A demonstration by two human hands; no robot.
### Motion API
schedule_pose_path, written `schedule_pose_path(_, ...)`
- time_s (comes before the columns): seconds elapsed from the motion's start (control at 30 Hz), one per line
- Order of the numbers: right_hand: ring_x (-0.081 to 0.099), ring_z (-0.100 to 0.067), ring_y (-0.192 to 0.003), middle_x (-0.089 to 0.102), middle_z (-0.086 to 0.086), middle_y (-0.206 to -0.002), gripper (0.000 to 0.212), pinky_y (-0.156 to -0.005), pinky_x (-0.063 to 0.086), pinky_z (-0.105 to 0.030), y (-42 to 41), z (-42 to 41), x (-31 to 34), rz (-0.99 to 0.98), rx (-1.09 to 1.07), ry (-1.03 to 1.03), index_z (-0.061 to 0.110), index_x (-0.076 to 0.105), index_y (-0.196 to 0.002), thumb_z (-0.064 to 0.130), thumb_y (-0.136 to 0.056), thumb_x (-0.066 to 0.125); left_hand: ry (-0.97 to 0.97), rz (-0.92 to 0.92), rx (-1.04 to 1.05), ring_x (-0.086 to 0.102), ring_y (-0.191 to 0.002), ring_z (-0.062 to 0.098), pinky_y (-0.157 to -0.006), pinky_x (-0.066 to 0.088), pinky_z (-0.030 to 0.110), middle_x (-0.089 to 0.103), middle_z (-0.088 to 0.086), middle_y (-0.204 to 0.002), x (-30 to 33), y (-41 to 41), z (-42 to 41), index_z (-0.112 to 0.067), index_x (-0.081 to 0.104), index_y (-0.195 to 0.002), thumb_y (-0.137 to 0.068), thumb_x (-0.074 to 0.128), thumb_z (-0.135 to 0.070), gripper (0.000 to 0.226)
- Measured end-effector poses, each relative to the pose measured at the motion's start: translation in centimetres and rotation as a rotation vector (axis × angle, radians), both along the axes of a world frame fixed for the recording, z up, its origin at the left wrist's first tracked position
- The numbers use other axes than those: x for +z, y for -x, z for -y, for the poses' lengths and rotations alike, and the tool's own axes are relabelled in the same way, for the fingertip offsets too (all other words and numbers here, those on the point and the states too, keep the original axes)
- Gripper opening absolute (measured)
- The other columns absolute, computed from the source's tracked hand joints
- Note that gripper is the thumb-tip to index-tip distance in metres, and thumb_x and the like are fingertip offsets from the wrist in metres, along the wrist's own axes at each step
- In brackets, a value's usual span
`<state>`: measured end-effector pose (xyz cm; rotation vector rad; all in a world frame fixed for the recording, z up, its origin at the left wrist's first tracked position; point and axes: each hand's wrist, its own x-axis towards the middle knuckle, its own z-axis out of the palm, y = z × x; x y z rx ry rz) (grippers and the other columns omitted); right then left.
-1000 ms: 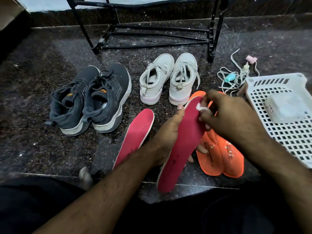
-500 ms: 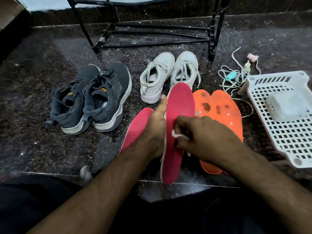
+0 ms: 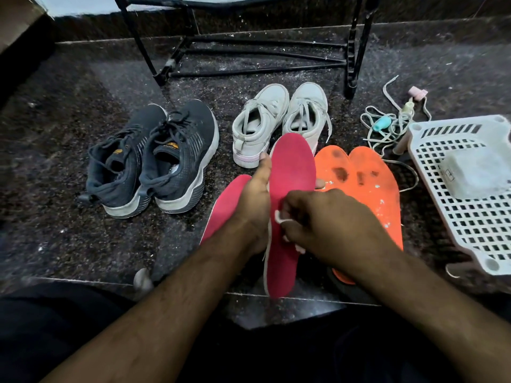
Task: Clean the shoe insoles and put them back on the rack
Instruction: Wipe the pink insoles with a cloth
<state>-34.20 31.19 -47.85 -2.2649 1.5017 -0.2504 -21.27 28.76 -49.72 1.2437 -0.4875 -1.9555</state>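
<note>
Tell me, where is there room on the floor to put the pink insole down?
Bare floor lies left of the dark shoes. Around the orange insoles, white shoes and basket it is crowded.

We take this for a home, probably an entryway or a corner by the door. We see a dark speckled stone floor dusted with pale grit, the foot of a black metal shoe rack against the wall, and two pairs of worn sneakers, one dark and one white, set on the floor. A white plastic basket and loose laces lie nearby.
</note>
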Motion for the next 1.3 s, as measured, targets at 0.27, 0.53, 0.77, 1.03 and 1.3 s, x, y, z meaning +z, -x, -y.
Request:
schedule_pose_path(0.27,0.066,-0.027,-0.087,0.071,0.0,-0.092,0.014,-0.072,0.05,-0.037,2.6,3.2,1.2,0.138,-0.234,0.299,0.026,0.064,-0.099,0.032,-0.086,0.062,0.042,0.017,-0.291,0.069,-0.053,0.025,-0.039,0.05,0.03,0.071,0.007,-0.069,0.7,1.9,-1.8,-0.017,0.065,-0.107,-0.094,0.017,-0.075,0.077)
schedule_pose_path(0.53,0.064,-0.028,-0.092,0.07,0.0,-0.094,0.017,-0.068,0.045,-0.035,2.1,3.3,1.0,0.096,-0.197,0.274,0.026,0.061,-0.101,0.036,-0.088,0.061,0.07,0.018,-0.243,0.06,-0.037,0.023,-0.033,0.045,0.026,0.061,0.016,-0.062,1.2,1.2,-1.4,-0.01,0.065,-0.1,-0.086,0.031,-0.074,0.074)
schedule_pose_path(0.77,0.062,-0.03,-0.08,0.066,-0.004,-0.082,0.007,-0.064,0.04,-0.036,0.5,2.0,-0.2,0.18,-0.053,0.249,0.02,0.056,-0.093,0.023,-0.088,0.06,0.037,-0.007,-0.238,0.058,-0.036,0.022,-0.035,0.047,0.029,0.061,0.01,-0.055,1.3,1.1,-1.5,-0.014,0.072,-0.077,-0.083,0.038,-0.074,0.069)
schedule_pose_path(1.03,0.055,-0.027,-0.095,0.064,-0.001,-0.099,0.012,-0.074,0.042,-0.038,2.8,4.8,0.9,0.093,-0.228,0.407,0.023,0.06,-0.103,0.03,-0.095,0.055,0.053,-0.01,-0.237,0.063,-0.04,0.027,-0.036,0.047,0.028,0.061,0.024,-0.073,1.8,1.2,-1.7,-0.007,0.068,-0.106,-0.083,0.039,-0.072,0.075)
schedule_pose_path(1.3,0.054,-0.027,-0.085,0.06,-0.002,-0.082,0.007,-0.066,0.042,-0.036,0.3,1.8,-0.1,0.183,-0.028,0.309,0.025,0.048,-0.09,0.024,-0.088,0.055,-0.003,-0.043,-0.093,0.07,-0.058,0.025,-0.051,0.056,0.033,0.072,0.012,-0.076,1.3,0.9,-1.0,-0.01,0.073,-0.098,-0.097,0.033,-0.066,0.069)
